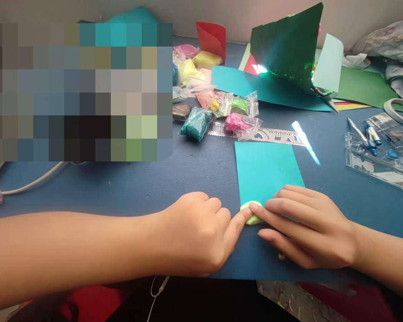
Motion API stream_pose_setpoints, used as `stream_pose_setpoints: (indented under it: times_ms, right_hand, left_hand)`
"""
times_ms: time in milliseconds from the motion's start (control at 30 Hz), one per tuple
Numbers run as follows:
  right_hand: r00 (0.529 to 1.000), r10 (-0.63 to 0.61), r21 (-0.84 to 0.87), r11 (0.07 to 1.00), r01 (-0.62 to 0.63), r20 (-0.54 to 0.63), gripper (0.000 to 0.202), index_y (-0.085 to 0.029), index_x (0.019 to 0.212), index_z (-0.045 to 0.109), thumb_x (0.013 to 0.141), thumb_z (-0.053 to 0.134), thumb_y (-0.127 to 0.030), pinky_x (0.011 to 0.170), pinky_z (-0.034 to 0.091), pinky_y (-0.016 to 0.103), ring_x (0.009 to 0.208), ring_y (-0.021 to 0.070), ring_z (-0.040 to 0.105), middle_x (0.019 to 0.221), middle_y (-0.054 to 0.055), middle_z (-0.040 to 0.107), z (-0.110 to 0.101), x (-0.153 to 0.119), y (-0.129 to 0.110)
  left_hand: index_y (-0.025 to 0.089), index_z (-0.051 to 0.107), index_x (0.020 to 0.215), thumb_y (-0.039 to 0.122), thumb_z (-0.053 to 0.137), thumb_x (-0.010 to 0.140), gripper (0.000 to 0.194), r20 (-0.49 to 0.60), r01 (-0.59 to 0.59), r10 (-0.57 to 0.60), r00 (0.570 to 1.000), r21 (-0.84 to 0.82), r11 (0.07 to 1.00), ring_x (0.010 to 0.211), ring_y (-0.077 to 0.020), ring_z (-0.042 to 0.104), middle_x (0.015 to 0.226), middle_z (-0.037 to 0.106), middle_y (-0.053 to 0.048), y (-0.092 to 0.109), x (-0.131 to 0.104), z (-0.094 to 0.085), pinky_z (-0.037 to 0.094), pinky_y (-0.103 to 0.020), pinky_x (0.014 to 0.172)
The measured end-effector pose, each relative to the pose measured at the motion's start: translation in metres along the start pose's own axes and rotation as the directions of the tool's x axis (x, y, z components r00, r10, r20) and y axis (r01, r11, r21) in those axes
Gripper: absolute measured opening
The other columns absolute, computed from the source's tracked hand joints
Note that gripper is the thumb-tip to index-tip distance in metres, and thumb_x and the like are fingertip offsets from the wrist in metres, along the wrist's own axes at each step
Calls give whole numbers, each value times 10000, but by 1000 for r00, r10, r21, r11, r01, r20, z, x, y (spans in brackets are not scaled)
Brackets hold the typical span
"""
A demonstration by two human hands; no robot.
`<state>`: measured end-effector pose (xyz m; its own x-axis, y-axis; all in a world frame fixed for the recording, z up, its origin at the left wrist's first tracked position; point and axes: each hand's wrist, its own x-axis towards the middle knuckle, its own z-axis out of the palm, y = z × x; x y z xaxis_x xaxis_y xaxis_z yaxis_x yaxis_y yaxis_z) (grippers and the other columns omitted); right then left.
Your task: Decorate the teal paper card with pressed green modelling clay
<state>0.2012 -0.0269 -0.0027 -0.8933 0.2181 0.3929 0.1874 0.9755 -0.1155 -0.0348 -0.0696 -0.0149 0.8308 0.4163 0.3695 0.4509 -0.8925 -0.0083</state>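
A flattened lump of pale yellow-green modelling clay [255, 218] lies at the near edge of a turquoise paper square [268, 167], overlapping it. My left hand [198, 230] is curled, with one finger stretched out and its tip pressing the clay's left part. Its palm and thumb are hidden. From the other side comes my right hand [309, 226], fingers outstretched and its index fingertip on the clay beside the left fingertip. The right thumb is spread below, apart from the clay, and the other fingers lie over the paper's lower right corner.
Behind the paper lies a metal stencil ruler [278, 136], with bagged pink clay [235, 122] and teal clay [196, 124] nearby. A folded dark green card [285, 44] stands farther back. At right are a clear plastic case [379, 161], compasses [362, 136] and a tape roll [401, 112].
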Motion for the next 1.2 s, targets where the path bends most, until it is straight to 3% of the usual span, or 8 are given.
stream_pose_setpoints:
  times_ms: [167, 300, 467, 700, 867, 967, 1200]
  right_hand:
    - [1000, -11, -16, 1000, 11, -14, 181, -121, 1081, 593, 936, 491, -157, 483, 419, 296, 550, 137, 501, 695, 24, 576, 1, 2, -1]
    - [999, 31, 1, 1000, -31, -26, 202, -119, 1105, 581, 961, 459, -191, 482, 433, 274, 541, 132, 507, 679, 30, 591, 2, 1, -2]
    - [983, 172, -81, 981, -177, -64, 303, -103, 1101, 584, 980, 480, -360, 478, 438, 263, 547, 139, 530, 650, 37, 600, 4, -2, -5]
    - [991, 114, -105, 987, -120, -67, 199, -99, 1051, 595, 958, 540, -266, 471, 414, 257, 515, 127, 506, 613, 14, 594, 8, 0, -3]
    - [993, 100, -131, 985, -108, -65, 238, -67, 1041, 601, 975, 502, -273, 447, 392, 264, 504, 127, 499, 595, 20, 579, 6, 1, -6]
    - [993, 100, -142, 984, -109, -71, 243, -70, 1059, 603, 989, 447, -242, 452, 397, 258, 509, 125, 495, 595, 16, 571, 1, -1, -8]
    - [1000, -17, -47, 999, 16, -7, 244, 3, 1071, 574, 983, 440, -182, 456, 390, 276, 509, 130, 498, 597, 21, 592, 1, -4, -6]
  left_hand:
    - [9, 670, 1063, 147, 501, 875, 288, -64, -41, 38, 997, -46, 998, 428, -144, 497, 553, 581, -11, 1, -3, -3, 391, -288, 340]
    - [-35, 674, 1031, 122, 515, 862, 280, -118, 120, -120, 986, -7, 993, 447, -169, 549, 567, 637, -53, 15, -4, -5, 436, -310, 363]
    - [-81, 644, 1089, 141, 470, 896, 341, -55, 220, -221, 974, -15, 975, 437, -164, 540, 697, 711, -116, 35, -3, -7, 429, -318, 358]
    - [-84, 634, 1143, 140, 415, 932, 377, 1, 193, -193, 981, 31, 981, 402, -148, 493, 574, 641, -75, 35, 0, -6, 398, -293, 359]
    - [-71, 654, 1110, 147, 416, 933, 368, 7, 171, -172, 985, 57, 984, 389, -154, 480, 536, 608, -54, 34, 3, -6, 367, -304, 349]
    - [-77, 649, 1097, 127, 424, 923, 350, -22, 198, -198, 980, 6, 980, 405, -154, 498, 564, 629, -63, 33, 2, -6, 388, -309, 368]
    - [-74, 631, 1102, 136, 424, 931, 341, -26, 201, -201, 979, 1, 980, 423, -161, 499, 646, 682, -92, 35, -1, -6, 394, -322, 369]
